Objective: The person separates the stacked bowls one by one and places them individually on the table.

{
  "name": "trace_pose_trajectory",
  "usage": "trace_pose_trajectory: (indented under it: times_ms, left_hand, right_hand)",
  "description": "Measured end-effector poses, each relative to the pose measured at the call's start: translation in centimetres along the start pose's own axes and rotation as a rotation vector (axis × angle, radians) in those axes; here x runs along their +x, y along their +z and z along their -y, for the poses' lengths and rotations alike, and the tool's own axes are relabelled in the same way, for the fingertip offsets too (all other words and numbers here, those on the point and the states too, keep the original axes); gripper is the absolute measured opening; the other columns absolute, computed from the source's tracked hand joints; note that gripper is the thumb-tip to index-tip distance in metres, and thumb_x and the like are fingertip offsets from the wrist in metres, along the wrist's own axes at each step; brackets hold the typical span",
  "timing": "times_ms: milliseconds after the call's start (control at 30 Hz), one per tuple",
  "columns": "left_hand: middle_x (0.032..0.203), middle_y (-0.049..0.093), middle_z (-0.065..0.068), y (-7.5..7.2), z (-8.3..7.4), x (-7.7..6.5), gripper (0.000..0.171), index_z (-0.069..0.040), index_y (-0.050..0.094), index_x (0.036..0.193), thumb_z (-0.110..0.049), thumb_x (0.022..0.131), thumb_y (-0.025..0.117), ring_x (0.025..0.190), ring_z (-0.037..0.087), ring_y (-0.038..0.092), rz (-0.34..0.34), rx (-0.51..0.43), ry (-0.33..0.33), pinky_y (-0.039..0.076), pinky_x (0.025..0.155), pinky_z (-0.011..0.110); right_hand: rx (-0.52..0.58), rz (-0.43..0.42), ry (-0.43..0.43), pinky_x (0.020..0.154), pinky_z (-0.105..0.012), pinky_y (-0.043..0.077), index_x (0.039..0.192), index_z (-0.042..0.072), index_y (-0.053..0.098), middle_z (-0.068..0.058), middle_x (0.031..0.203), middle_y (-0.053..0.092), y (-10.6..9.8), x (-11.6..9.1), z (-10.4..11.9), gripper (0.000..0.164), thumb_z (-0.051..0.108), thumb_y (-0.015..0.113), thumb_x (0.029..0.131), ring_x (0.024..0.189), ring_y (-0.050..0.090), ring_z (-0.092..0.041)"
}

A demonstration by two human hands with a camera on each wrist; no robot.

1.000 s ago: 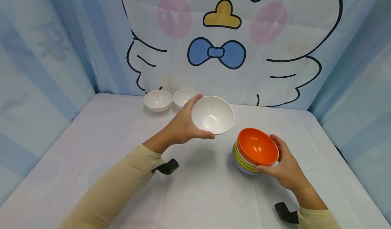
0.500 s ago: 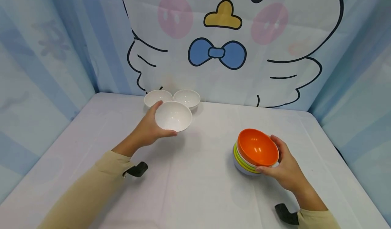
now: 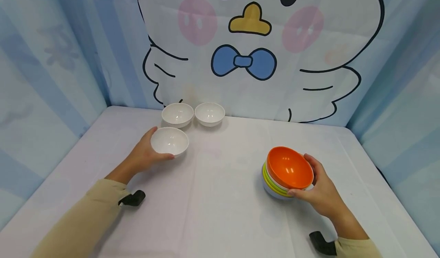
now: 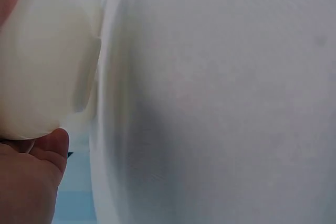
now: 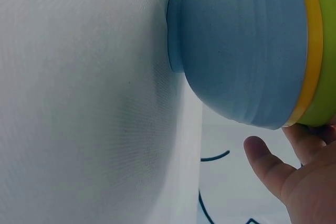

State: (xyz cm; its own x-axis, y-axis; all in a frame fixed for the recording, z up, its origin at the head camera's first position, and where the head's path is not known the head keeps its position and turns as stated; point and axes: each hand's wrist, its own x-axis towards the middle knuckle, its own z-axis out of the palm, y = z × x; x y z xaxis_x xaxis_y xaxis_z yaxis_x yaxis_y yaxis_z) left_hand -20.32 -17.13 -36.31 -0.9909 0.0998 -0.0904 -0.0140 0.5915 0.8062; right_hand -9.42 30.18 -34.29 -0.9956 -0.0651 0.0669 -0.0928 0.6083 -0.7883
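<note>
My left hand (image 3: 143, 153) grips a white bowl (image 3: 170, 141) by its rim, thumb on the near side, at the table's back left. In the left wrist view, the bowl's underside and foot (image 4: 86, 74) face the tablecloth; whether they touch it I cannot tell. Just behind stand two white bowls, one on the left (image 3: 177, 115) and one on the right (image 3: 209, 114). On the right, my right hand (image 3: 323, 191) holds the side of a stack of bowls. An orange bowl (image 3: 290, 168) tops it, above white and yellow-green rims, with a blue bowl (image 5: 241, 45) at the bottom.
A white cloth (image 3: 220, 212) covers the table. Behind it hangs a curtain with a cartoon figure (image 3: 244, 61), and blue-white curtains (image 3: 41, 78) close in both sides. Black curved pieces (image 3: 133, 198) stick out at both cuffs.
My left hand has carried the white bowl leftward and down, from mid-table to in front of the left white bowl. The right hand and its stack have stayed in place.
</note>
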Motion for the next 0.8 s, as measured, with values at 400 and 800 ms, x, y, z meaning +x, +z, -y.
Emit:
trace_pose_trajectory:
  times_ms: [400, 800]
  left_hand:
    - [0.157, 0.019, 0.031, -0.1, 1.5, 0.2, 0.129, 0.003, 0.001, 0.158, -0.035, 0.074, 0.090, 0.140, 0.047, 0.027, 0.034, -0.041, -0.062, 0.024, 0.113, 0.063]
    - [0.158, 0.018, 0.031, -0.5, 1.6, 1.5, 0.126, 0.004, 0.003, 0.158, -0.036, 0.075, 0.089, 0.141, 0.047, 0.026, 0.024, 0.000, -0.063, 0.022, 0.114, 0.061]
  right_hand:
    - [-0.024, -0.009, 0.015, 0.099, -0.057, 0.037, 0.155, -0.005, 0.014, -0.029, 0.156, 0.027, 0.1, -0.5, 0.0, 0.107, 0.014, 0.087, 0.079, 0.135, 0.036, -0.047]
    - [-0.001, 0.002, -0.006, 0.098, -0.057, 0.037, 0.156, -0.005, 0.011, -0.029, 0.156, 0.025, 0.1, 0.1, 0.1, 0.109, 0.015, 0.086, 0.080, 0.135, 0.035, -0.048]
